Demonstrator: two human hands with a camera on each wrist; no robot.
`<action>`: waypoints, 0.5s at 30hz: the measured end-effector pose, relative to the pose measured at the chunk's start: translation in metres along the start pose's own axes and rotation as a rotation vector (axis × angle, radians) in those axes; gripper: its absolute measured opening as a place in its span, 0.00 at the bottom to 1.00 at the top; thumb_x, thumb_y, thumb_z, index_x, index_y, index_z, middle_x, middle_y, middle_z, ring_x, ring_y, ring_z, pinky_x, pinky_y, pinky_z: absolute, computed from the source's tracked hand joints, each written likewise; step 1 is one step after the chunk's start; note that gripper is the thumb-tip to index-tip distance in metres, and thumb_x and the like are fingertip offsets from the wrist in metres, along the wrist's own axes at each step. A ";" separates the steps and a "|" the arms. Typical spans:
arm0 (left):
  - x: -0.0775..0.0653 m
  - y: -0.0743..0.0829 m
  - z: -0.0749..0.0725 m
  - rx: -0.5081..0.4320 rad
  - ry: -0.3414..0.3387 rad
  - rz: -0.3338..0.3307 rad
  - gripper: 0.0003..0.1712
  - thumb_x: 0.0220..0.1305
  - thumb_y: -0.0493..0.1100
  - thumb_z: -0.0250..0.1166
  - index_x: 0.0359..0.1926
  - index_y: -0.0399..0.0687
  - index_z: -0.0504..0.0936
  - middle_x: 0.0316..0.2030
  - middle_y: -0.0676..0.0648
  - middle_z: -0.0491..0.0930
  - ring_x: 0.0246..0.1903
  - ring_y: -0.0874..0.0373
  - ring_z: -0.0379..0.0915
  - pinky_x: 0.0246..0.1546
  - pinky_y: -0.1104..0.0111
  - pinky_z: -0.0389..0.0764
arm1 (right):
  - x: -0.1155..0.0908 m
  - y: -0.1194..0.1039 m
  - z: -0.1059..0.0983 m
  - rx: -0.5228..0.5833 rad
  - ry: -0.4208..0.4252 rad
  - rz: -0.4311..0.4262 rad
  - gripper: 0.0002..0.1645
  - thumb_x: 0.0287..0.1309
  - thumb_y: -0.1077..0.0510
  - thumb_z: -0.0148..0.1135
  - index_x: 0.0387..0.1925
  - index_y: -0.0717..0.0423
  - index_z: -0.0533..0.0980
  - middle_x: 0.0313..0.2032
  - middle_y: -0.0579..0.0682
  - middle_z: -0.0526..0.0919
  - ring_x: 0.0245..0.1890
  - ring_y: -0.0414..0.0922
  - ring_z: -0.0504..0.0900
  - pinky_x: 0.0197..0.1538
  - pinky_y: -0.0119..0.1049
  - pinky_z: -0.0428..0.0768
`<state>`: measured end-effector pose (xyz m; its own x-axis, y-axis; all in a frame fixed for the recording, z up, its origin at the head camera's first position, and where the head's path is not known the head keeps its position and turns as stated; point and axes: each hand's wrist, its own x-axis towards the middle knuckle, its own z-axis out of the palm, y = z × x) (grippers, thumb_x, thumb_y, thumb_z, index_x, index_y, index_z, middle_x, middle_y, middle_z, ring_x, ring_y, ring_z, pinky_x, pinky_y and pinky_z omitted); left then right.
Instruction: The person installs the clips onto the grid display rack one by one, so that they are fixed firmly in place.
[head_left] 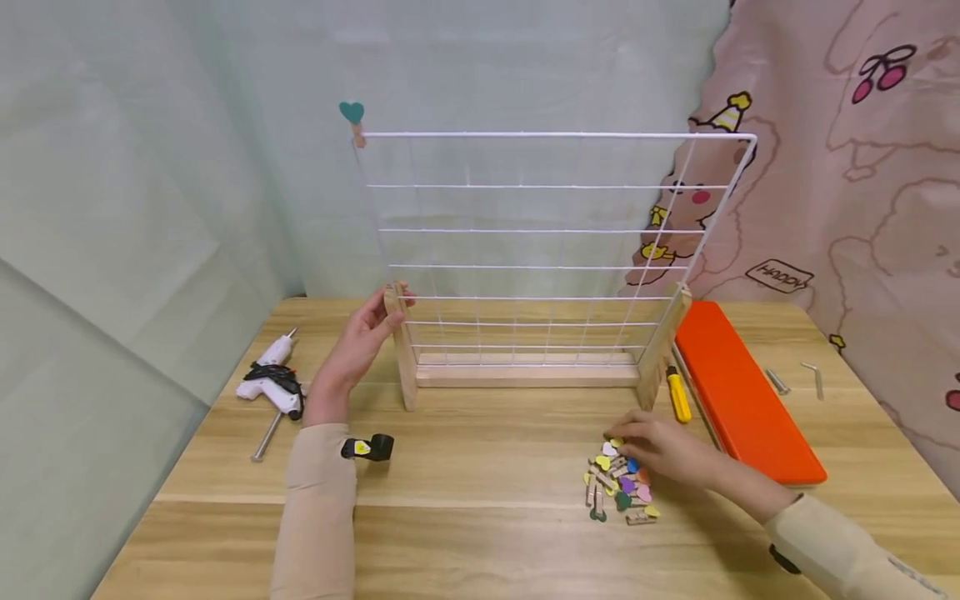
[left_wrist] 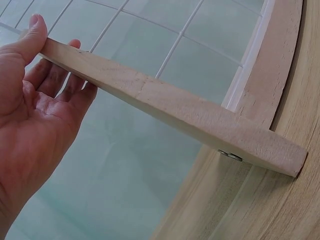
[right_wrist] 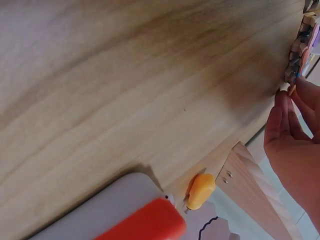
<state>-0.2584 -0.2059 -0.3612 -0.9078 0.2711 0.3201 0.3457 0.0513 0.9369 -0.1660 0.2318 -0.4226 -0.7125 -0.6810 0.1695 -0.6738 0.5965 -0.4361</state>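
A white wire grid point(head_left: 525, 231) stands upright in a wooden stand point(head_left: 525, 379). My left hand point(head_left: 362, 342) grips the top of the stand's left post point(left_wrist: 175, 105), thumb on one side and fingers curled behind. At the front right lies a pile of small wooden clothespins point(head_left: 600, 492) topped with coloured hearts. My right hand point(head_left: 663, 446) is at the pile's far edge, thumb and fingertips pinching a small clothespin point(right_wrist: 292, 90), mostly hidden by the fingers. One clothespin with a green heart point(head_left: 352, 112) is clipped on the grid's upper left corner.
On the left lie a white glue gun point(head_left: 273, 379) with a black cord and a metal bolt point(head_left: 267, 437). To the right are a yellow-handled screwdriver point(head_left: 678, 396), a long red case point(head_left: 742, 392), another bolt point(head_left: 777, 382) and a hex key point(head_left: 816, 379). Curtains hang behind the table.
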 end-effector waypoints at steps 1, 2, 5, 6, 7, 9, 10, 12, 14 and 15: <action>0.000 0.000 0.000 -0.002 0.000 0.004 0.25 0.63 0.43 0.50 0.61 0.50 0.60 0.54 0.38 0.64 0.55 0.57 0.60 0.49 0.75 0.65 | 0.000 0.000 0.000 0.007 0.001 0.002 0.15 0.49 0.61 0.60 0.42 0.57 0.77 0.39 0.46 0.78 0.35 0.37 0.75 0.37 0.30 0.75; -0.001 0.000 0.000 -0.004 0.000 0.006 0.25 0.63 0.43 0.50 0.61 0.49 0.60 0.54 0.38 0.64 0.55 0.56 0.60 0.49 0.75 0.65 | 0.001 0.000 0.000 0.014 -0.002 0.014 0.15 0.49 0.61 0.61 0.42 0.57 0.77 0.38 0.45 0.78 0.34 0.36 0.74 0.36 0.29 0.75; -0.001 0.000 -0.001 -0.008 -0.001 0.008 0.25 0.63 0.42 0.50 0.61 0.48 0.60 0.55 0.35 0.63 0.55 0.56 0.60 0.49 0.75 0.65 | 0.001 0.001 0.000 0.054 -0.008 0.075 0.16 0.48 0.60 0.61 0.42 0.57 0.77 0.34 0.42 0.78 0.30 0.33 0.72 0.33 0.27 0.74; -0.001 0.000 -0.001 -0.008 -0.001 0.004 0.25 0.63 0.42 0.50 0.61 0.49 0.60 0.55 0.35 0.62 0.55 0.56 0.60 0.49 0.75 0.64 | 0.001 0.001 -0.001 0.068 -0.011 0.094 0.15 0.48 0.60 0.62 0.41 0.57 0.77 0.33 0.42 0.78 0.29 0.33 0.72 0.32 0.27 0.73; -0.001 0.000 -0.001 -0.008 -0.002 0.000 0.25 0.63 0.43 0.50 0.61 0.49 0.59 0.55 0.35 0.62 0.55 0.56 0.60 0.49 0.75 0.64 | 0.001 0.002 -0.001 0.086 -0.015 0.119 0.15 0.48 0.60 0.62 0.40 0.56 0.77 0.31 0.41 0.78 0.28 0.32 0.71 0.32 0.27 0.73; -0.001 0.001 -0.001 -0.010 0.001 -0.012 0.26 0.63 0.43 0.50 0.62 0.50 0.59 0.56 0.36 0.62 0.55 0.56 0.59 0.50 0.76 0.64 | 0.002 0.002 -0.002 0.121 -0.027 0.158 0.13 0.47 0.59 0.62 0.39 0.54 0.77 0.30 0.39 0.77 0.27 0.32 0.71 0.32 0.26 0.73; -0.001 0.000 -0.001 -0.008 0.001 -0.017 0.26 0.63 0.43 0.50 0.62 0.50 0.59 0.56 0.36 0.62 0.56 0.56 0.59 0.50 0.76 0.64 | 0.002 0.002 -0.003 0.133 -0.035 0.173 0.13 0.47 0.58 0.62 0.38 0.52 0.78 0.29 0.38 0.77 0.27 0.32 0.71 0.32 0.26 0.73; -0.001 0.001 -0.001 -0.004 0.003 -0.029 0.26 0.63 0.43 0.50 0.62 0.50 0.58 0.56 0.37 0.63 0.56 0.55 0.59 0.49 0.76 0.64 | 0.002 0.003 -0.003 0.147 -0.048 0.185 0.12 0.47 0.57 0.62 0.37 0.51 0.77 0.29 0.38 0.77 0.27 0.32 0.72 0.33 0.27 0.74; -0.001 0.001 -0.001 -0.006 0.006 -0.031 0.27 0.63 0.43 0.50 0.62 0.49 0.57 0.56 0.37 0.62 0.56 0.54 0.58 0.49 0.76 0.64 | 0.002 0.002 -0.004 0.158 -0.059 0.202 0.11 0.47 0.56 0.62 0.37 0.50 0.77 0.29 0.37 0.77 0.26 0.32 0.72 0.33 0.26 0.74; -0.001 0.001 -0.001 -0.006 0.004 -0.031 0.27 0.63 0.43 0.50 0.63 0.48 0.57 0.56 0.37 0.62 0.56 0.54 0.58 0.49 0.76 0.64 | 0.002 0.002 -0.005 0.163 -0.064 0.209 0.11 0.47 0.56 0.62 0.36 0.49 0.77 0.29 0.37 0.77 0.26 0.32 0.72 0.33 0.27 0.74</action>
<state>-0.2574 -0.2073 -0.3599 -0.9191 0.2652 0.2916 0.3161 0.0539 0.9472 -0.1696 0.2332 -0.4186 -0.8155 -0.5787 0.0063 -0.4691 0.6546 -0.5929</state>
